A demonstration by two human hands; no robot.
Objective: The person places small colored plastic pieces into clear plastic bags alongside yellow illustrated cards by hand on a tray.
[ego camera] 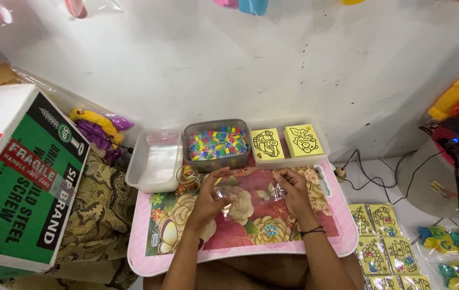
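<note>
Both the left hand (210, 198) and right hand (294, 194) pinch a flimsy, slippery clear plastic bag (234, 201), likely best gripped at its edges, bead tub (217, 146) at twelve o'clock.

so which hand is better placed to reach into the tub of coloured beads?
Left, probably. The left hand sits just below the grey tub of coloured beads. The right hand is further right, below the tray of yellow cards, pinching the clear plastic bag both hands hold.
</note>
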